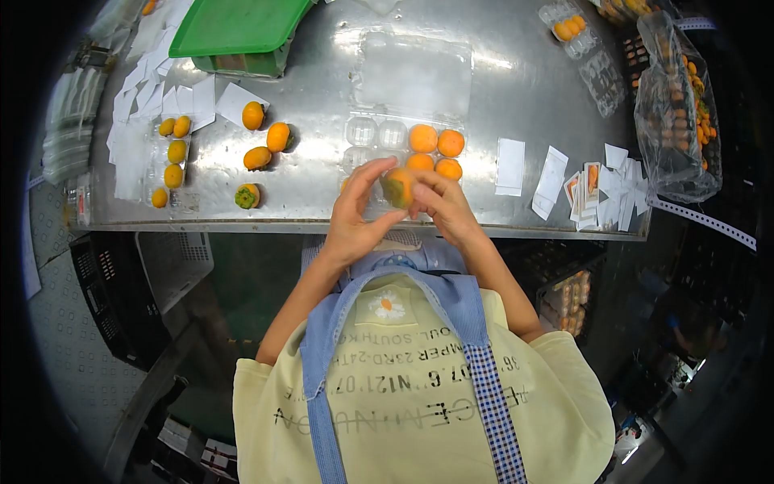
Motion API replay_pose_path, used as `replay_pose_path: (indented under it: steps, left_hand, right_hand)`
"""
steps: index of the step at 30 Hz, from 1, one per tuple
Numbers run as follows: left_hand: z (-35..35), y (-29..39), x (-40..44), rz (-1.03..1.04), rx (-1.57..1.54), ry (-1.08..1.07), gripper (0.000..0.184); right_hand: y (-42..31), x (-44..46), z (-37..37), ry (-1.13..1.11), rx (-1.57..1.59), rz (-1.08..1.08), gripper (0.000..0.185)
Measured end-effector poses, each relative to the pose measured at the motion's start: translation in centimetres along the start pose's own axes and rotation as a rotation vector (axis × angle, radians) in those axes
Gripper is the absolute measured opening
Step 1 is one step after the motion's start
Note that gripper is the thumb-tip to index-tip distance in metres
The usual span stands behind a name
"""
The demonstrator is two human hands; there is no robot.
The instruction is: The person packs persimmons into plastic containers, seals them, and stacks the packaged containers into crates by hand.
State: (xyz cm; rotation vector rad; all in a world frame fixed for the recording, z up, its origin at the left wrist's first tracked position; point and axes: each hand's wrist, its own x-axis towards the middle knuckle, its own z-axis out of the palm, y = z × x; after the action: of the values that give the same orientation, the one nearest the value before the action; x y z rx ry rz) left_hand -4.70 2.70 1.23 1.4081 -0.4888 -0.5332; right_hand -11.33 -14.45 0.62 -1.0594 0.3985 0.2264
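A persimmon (397, 188) with its green calyx toward the left is held in front of me, slightly blurred. The fingers of my right hand (450, 211) are closed on its right side. Around its left side curves my left hand (355, 222), thumb and fingers apart; whether it touches the fruit I cannot tell. Beneath the hands lies a clear plastic clamshell tray (360, 131) with round hollows, its lid (415, 77) folded back. Several orange persimmons (423, 138) sit in its right-hand hollows, while some left hollows are bare. My hands hide its near part.
Several loose persimmons (256, 158) lie left of the tray, beside another clear tray (179, 176) with smaller fruit. A green-lidded box (238, 32) stands at the back left. White cards (509, 167) lie right. A plastic-lined crate (681, 113) of fruit is far right.
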Motion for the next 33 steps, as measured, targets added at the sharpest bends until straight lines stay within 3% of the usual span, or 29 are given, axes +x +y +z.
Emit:
replay_pose_path:
  steps: [2, 4, 6, 13, 22, 28, 33]
  left_hand:
    - [-0.3, 1.0, 0.2, 0.066, 0.215, 0.007, 0.061]
    - [-0.9, 0.0, 0.0, -0.035, 0.116, 0.052, 0.061]
    - [-1.1, -0.5, 0.0, -0.099, -0.031, 0.137, 0.053]
    - [-2.4, -1.4, -0.3, -0.231, -0.067, 0.224, 0.042]
    - [-2.1, -1.6, -0.2, -0.262, -0.065, 0.224, 0.034]
    - [-2.7, -2.3, -0.3, -0.239, -0.062, 0.264, 0.030]
    - [-3.4, -2.6, -0.5, -0.243, -0.063, 0.301, 0.028]
  right_hand:
    - [0.2, -0.2, -0.4, 0.062, -0.135, -0.122, 0.041]
    - [0.0, -0.6, -0.5, 0.168, -0.367, -0.291, 0.048]
    - [0.0, -0.9, -1.6, 0.218, -0.553, -0.339, 0.051]
    - [0.8, -3.0, -5.8, 0.382, -0.975, -0.415, 0.057]
    - [2.1, -4.9, -8.2, 0.353, -0.899, -0.450, 0.058]
    - [2.3, -4.8, -8.5, 0.299, -1.077, -0.365, 0.054]
    - [2.7, -4.2, -8.2, 0.197, -1.240, -0.428, 0.054]
